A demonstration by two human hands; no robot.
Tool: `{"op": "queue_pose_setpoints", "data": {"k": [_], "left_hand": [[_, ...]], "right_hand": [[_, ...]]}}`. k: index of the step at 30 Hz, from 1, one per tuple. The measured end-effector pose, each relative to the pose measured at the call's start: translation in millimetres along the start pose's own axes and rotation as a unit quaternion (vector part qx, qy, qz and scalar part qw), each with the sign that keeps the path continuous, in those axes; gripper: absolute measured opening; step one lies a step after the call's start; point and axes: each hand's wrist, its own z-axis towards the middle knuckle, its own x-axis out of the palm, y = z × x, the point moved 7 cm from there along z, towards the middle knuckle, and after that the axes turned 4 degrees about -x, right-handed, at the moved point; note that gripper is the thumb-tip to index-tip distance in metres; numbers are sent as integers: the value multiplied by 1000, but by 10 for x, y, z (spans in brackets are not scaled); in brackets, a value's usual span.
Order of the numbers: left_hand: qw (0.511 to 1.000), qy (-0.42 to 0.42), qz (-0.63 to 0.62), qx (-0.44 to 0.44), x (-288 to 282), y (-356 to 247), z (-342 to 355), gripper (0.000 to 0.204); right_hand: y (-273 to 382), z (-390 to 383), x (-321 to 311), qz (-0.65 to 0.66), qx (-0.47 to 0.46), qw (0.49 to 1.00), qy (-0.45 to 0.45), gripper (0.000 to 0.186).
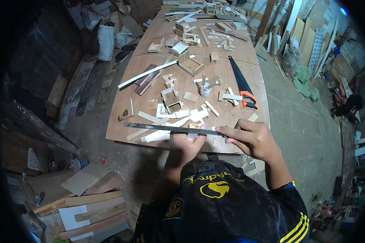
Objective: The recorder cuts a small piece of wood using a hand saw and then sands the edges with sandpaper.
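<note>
A long, flat, dark metal strip, like a file (pixel 150 126), lies level across the near edge of the table. My right hand (pixel 252 137) grips its right end, with the index finger along it and the thumb beneath. My left hand (pixel 184 146) is closed round a small light wooden piece (pixel 194 126) directly under the strip; whether the strip touches that piece I cannot tell exactly. Pale wooden slats (pixel 142 133) lie on the table just beyond both hands.
The wooden table (pixel 121 101) holds several small boxes (pixel 171 100), offcuts, a white cup (pixel 205 91) with sticks, and a handsaw (pixel 248 98) at the right. Boards (pixel 85 180) lie stacked at the lower left; sacks (pixel 106 42) and sheets (pixel 308 36) stand along the walls.
</note>
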Motion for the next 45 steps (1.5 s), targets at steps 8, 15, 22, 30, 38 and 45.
{"op": "queue_pose_setpoints", "data": {"k": [8,15,22,30,38,45], "left_hand": [[994,19,-83,-62,136,174,-98,25],[998,30,-41,-29,145,191,-223,19],[992,60,-70,-82,118,94,-379,14],[987,97,-76,-101,141,68,-456,13],[983,145,-114,23,138,63,-539,31],[990,112,-80,17,-28,-2,-529,35]], "right_hand": [[-29,-193,-37,-24,43,999,-7,33],[69,-389,-102,-26,66,997,1,31],[62,-497,-66,-45,95,994,-24,30],[281,-737,-143,30,120,983,-139,35],[388,-733,35,15,99,989,-106,41],[524,-643,-51,-48,68,995,-48,43]]}}
